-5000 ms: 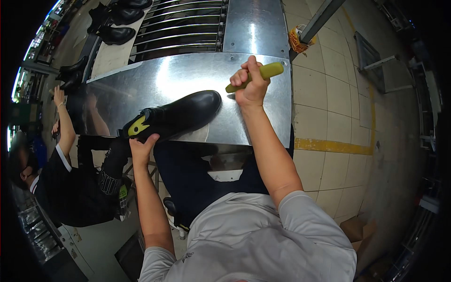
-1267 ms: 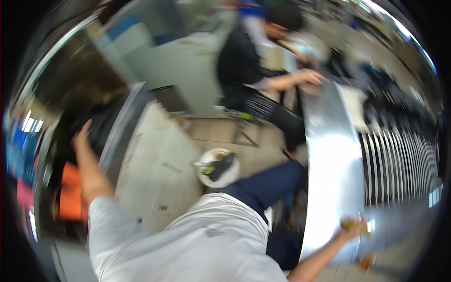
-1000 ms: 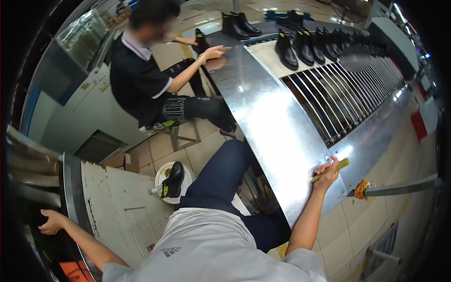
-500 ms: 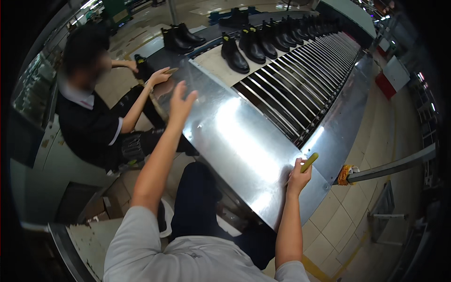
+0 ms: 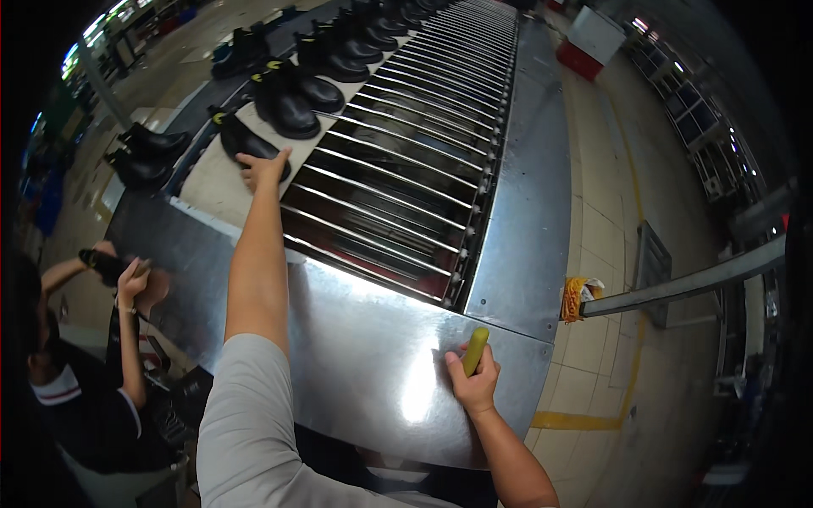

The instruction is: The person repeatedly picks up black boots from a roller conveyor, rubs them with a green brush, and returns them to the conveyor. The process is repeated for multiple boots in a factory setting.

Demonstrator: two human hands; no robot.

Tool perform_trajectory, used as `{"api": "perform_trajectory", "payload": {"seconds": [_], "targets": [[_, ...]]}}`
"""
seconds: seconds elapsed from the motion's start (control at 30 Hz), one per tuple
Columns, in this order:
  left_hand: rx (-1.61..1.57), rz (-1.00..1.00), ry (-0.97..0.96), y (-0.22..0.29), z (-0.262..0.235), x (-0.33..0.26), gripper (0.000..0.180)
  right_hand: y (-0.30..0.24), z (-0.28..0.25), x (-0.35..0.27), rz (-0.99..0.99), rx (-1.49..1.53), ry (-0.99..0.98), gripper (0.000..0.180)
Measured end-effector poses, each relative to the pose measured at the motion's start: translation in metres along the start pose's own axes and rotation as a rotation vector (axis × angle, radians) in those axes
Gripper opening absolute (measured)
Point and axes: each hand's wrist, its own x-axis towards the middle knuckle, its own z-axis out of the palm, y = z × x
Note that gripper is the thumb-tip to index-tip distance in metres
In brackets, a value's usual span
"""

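Observation:
My left hand reaches out over the conveyor's pale belt, fingers and thumb around the toe of the nearest black ankle boot. The boot stands on the belt, and its toe is partly hidden by my hand. Closed around a yellow-green stick-like handle, my right hand rests low over the metal tabletop. The working end of that tool is hidden, so its kind does not show.
More black boots line the belt beyond. Metal rollers run alongside. A co-worker at left handles a dark boot beside another boot pair. A metal rail with an orange wrapping juts in at right.
My left hand has moved forward from above the tabletop to the nearest boot on the belt. The view has turned toward the right. My right hand still grips the yellow-green handle.

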Motion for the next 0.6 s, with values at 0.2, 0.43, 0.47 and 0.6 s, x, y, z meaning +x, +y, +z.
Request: {"api": "perform_trajectory", "payload": {"seconds": [0.2, 0.43, 0.47, 0.6], "targets": [[-0.063, -0.145, 0.048, 0.006, -0.015, 0.001, 0.144, 0.005, 0.002, 0.001, -0.089, 0.004, 0.020, 0.030], [-1.436, -0.128, -0.740, -0.048, -0.106, -0.022, 0.059, 0.004, 0.009, 0.008, -0.169, 0.061, 0.083, 0.032], [-1.460, -0.071, -0.744, -0.061, -0.118, -0.039, 0.055, 0.000, 0.012, 0.007, -0.177, 0.075, 0.086, 0.031], [-1.645, 0.326, -0.800, -0.103, -0.158, -0.195, 0.067, -0.002, 0.004, 0.005, -0.104, 0.093, 0.100, 0.026]]}}
